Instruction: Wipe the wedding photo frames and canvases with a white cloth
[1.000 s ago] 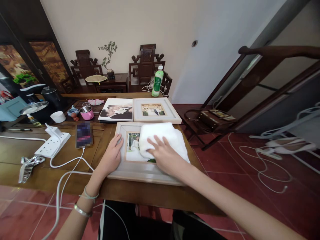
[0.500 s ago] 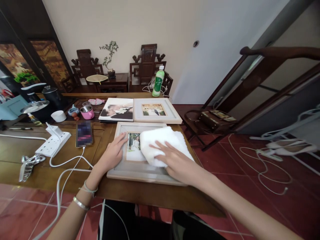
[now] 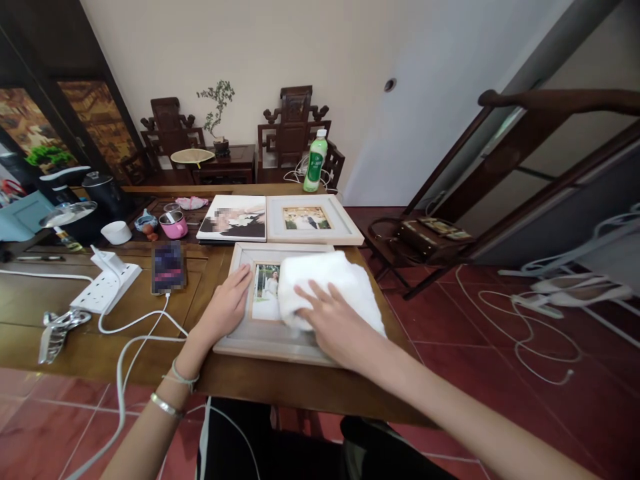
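Observation:
A light wooden picture frame [image 3: 280, 353] lies flat near the table's front edge, with a photo [image 3: 267, 291] of a person in a white dress behind its pane. My left hand [image 3: 230, 303] rests on the frame's left side, fingers stretched along the border. On the right half of the frame lies a folded white towel [image 3: 345, 273], hiding that part. My right hand [image 3: 340, 327] presses down on the towel and holds it, its fingers somewhat spread over the cloth.
Behind are another framed photo [image 3: 345, 223] and a photo panel [image 3: 235, 230]. A green bottle [image 3: 315, 163] stands at the table's far edge. Leftward lie a phone [image 3: 169, 268], a power strip [image 3: 107, 287], cables, a pink cup [image 3: 173, 225] and a hair clip [image 3: 60, 337].
My right hand has shifted slightly left and toward me, along with the towel's near part. My left hand stays on the frame's left side.

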`<state>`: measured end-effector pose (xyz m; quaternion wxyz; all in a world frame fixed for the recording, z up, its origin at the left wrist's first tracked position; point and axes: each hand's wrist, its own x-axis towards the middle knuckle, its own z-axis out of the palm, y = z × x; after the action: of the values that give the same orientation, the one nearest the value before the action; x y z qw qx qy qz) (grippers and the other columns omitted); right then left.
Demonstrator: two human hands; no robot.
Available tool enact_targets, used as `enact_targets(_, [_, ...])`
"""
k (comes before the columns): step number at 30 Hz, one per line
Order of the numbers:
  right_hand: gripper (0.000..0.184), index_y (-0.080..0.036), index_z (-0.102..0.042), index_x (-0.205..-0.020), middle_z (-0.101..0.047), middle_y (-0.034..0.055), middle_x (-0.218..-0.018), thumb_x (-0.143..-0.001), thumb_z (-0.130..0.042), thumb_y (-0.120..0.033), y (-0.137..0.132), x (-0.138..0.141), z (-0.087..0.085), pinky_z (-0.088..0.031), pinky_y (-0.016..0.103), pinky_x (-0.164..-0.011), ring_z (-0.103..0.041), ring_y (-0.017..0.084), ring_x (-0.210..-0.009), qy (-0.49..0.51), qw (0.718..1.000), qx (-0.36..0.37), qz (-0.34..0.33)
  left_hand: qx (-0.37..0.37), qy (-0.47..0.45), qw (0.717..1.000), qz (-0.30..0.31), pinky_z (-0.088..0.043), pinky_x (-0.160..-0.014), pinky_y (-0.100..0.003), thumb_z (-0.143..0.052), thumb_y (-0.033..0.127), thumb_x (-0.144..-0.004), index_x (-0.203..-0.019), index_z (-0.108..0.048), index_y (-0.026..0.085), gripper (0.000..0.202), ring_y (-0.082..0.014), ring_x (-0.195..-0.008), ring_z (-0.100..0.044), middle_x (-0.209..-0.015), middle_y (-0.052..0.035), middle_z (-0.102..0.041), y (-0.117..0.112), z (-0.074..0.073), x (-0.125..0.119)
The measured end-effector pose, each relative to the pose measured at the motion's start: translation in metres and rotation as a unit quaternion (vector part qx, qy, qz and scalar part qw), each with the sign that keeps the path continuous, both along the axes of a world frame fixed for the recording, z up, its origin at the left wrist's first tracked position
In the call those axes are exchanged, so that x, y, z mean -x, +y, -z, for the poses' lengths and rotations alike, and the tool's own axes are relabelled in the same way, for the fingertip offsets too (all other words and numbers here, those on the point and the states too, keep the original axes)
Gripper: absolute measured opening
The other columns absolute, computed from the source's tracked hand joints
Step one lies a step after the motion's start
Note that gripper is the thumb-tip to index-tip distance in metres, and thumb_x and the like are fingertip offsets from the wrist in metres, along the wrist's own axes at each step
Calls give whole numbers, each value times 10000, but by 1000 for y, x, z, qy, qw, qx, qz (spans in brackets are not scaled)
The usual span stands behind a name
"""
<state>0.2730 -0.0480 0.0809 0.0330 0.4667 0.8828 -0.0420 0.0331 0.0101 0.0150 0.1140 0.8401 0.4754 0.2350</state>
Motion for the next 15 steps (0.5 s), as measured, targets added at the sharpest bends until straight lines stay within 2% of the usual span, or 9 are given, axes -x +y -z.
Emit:
enact_targets(3, [581, -188, -647, -1153, -449, 135, -1431, -671, -426, 48, -37, -1, -28, -345, 545, -1035, -369, 356, -1324, -1, 994, 102, -26, 17, 3, 1000, -12, -283, -1144, -430, -325, 253, -960, -1369, -453, 134, 445, -222, -1394, -312, -1475, -119, -399, -2, -4, -2])
enact_targets(6, [571, -205, -661, -1102, -527, 115, -1362, -658, -408, 49, -47, 5, -44, -408, 489, -999, -470, 318, -1255, 10, 988, 149, -32, 34, 5, 999, -18, -280, -1143, -439, -317, 279, -968, -1370, -448, 110, 456, -228, -1395, -306, -1476, -129, -394, -4, -7, -4])
enact_targets(8, [581, -195, -643, -1144, -503, 119, -1386, -665, -412, 39, -40, 17, -39, -372, 505, -1029, -406, 330, -1305, 19, 989, 143, -28, 41, 2, 999, -20, -278, -1142, -444, -308, 279, -969, -1369, -445, 93, 462, -230, -1396, -304, -1476, -139, -391, -4, -8, -5])
enact_targets(11, [550, -154, -619, -1197, -383, 159, -1470, -705, -435, 7, -24, 42, -17, -246, 577, -1081, -219, 375, -1387, 42, 992, 100, -58, 49, -11, 998, -21, -286, -1140, -440, -286, 263, -969, -1355, -462, 90, 458, -226, -1389, -320, -1466, -143, -406, -4, -9, -4])
enact_targets(15, [413, -78, -648, -1126, -337, 244, -1470, -769, -444, -43, -15, 64, 5, -188, 590, -1092, -189, 390, -1390, 64, 991, 35, -111, 48, -30, 998, -18, -296, -1139, -427, -286, 220, -955, -1330, -492, 115, 440, -213, -1380, -337, -1453, -129, -428, -2, -9, -3])
